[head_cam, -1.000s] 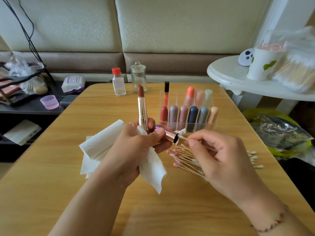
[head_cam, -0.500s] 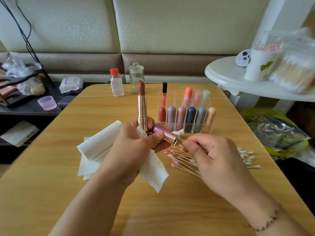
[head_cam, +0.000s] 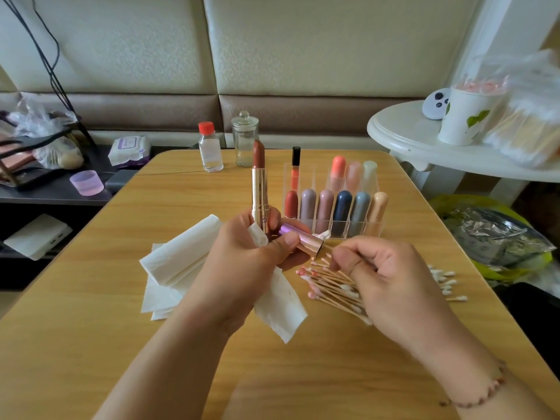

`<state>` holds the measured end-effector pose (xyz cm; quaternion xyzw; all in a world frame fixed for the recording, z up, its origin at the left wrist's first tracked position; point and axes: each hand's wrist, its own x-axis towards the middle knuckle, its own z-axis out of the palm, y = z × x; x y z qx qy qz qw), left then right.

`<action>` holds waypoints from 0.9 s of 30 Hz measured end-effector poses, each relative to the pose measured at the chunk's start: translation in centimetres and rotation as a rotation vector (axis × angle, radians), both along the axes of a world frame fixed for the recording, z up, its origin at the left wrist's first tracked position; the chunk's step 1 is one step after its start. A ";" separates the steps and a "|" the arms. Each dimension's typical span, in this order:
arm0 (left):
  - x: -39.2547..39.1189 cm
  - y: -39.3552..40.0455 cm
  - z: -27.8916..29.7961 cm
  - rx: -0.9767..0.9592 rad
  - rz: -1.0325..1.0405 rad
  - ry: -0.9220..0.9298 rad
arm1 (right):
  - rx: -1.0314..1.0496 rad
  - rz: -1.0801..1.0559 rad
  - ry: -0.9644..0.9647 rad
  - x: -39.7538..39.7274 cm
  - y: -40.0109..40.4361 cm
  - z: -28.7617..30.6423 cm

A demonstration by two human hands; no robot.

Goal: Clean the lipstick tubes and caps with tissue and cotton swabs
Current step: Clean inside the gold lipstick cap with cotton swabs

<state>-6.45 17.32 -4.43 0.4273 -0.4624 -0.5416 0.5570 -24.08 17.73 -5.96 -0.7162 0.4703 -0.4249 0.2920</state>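
Head camera looks down at two hands over a wooden table [head_cam: 91,344]. The left hand [head_cam: 242,262] has its fingers curled tight around three things at once. It holds a gold lipstick tube [head_cam: 260,192] that stands straight up out of the top of the fist, with the brown-red lipstick showing at its tip. It also holds a shiny purple cap [head_cam: 298,239], which lies sideways under the thumb with its open gold end pointing toward the right hand. A white tissue [head_cam: 280,301] is bunched in the same fist and hangs down below it.

The right hand [head_cam: 391,283] sits just to the right of the cap. Its thumb and first finger are pinched together, and a thin stick seems to run from them to the cap's open end; it is probably a cotton swab, but it is too thin to see well.

Under the right hand lies a pile of cotton swabs [head_cam: 330,286] on the table. Under and to the left of the left hand lies a stack of folded tissues [head_cam: 178,262]. Just past both hands stands a clear holder [head_cam: 336,207] full of upright lipsticks. Farther away from the left hand stand a small bottle with a red cap [head_cam: 209,148] and a glass jar [head_cam: 245,139].
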 end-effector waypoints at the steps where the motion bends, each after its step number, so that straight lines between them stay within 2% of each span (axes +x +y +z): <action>1: 0.0 0.0 0.0 0.001 0.004 0.005 | 0.012 0.012 0.048 0.1 0.1 0.0; 3: 0.0 0.0 0.0 0.013 0.019 0.002 | 0.025 0.086 0.094 0.3 0.3 0.2; 7: 0.0 0.1 0.1 0.002 -0.007 0.020 | 0.035 0.026 -0.081 0.1 0.2 0.3; 10: -0.1 0.2 0.2 -0.009 0.008 0.015 | 0.040 0.054 0.031 0.5 0.3 0.2; 12: -0.1 0.2 0.1 -0.005 0.021 -0.007 | 0.049 0.106 0.005 0.6 0.5 0.5; 15: -0.1 0.1 0.1 -0.021 0.013 -0.028 | 0.040 0.036 -0.047 0.5 0.3 0.4; 17: -0.3 0.2 0.1 -0.028 0.005 -0.014 | 0.036 0.016 0.037 0.5 0.3 0.2; 19: -0.2 0.2 0.0 -0.021 -0.001 0.001 | 0.065 0.082 0.067 0.6 0.5 0.4; 21: -0.2 0.2 -0.1 -0.011 -0.009 0.010 | 0.071 0.102 0.000 0.5 0.5 0.7; 23: -0.2 0.1 0.0 -0.027 -0.016 -0.002 | 0.057 0.017 -0.059 0.4 0.3 0.4; 25: -0.4 0.1 0.0 -0.035 -0.016 0.002 | 0.048 -0.028 0.013 0.6 0.3 0.2; 27: -0.4 0.1 -0.1 -0.029 0.000 0.006 | 0.084 0.032 0.055 1.1 0.5 0.1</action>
